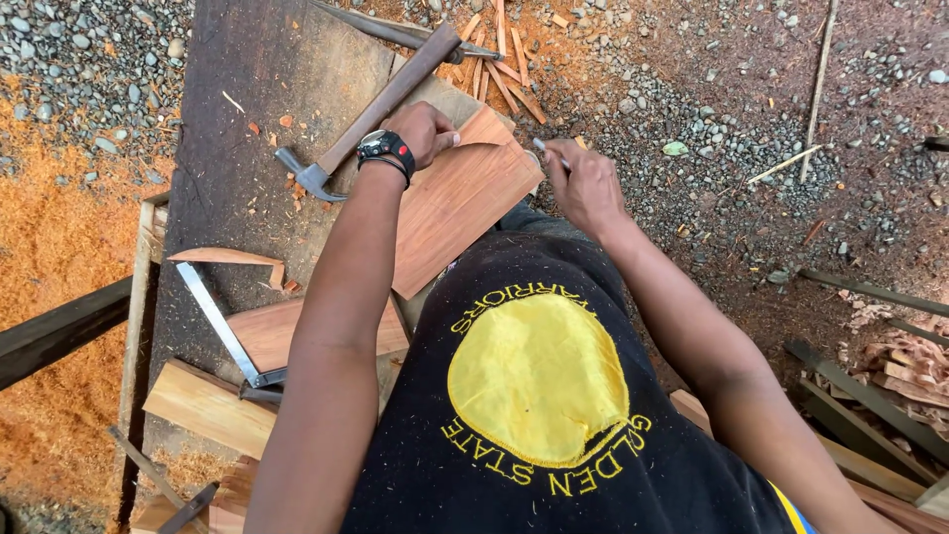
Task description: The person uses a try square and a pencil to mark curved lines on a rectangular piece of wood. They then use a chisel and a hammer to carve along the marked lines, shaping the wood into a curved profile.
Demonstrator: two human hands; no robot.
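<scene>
Smooth reddish board (pixel 450 203) under left hand (pixel 423 131).

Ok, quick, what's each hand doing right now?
Left hand: pressing down the flat reddish wooden board.
Right hand: closed on a small white pencil-like marker.

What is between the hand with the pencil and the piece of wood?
Nothing visible. The right hand holds a small pencil-like tool right at the edge of the flat reddish-brown wooden board. The left hand rests on the board's top end, off to the side.
</scene>
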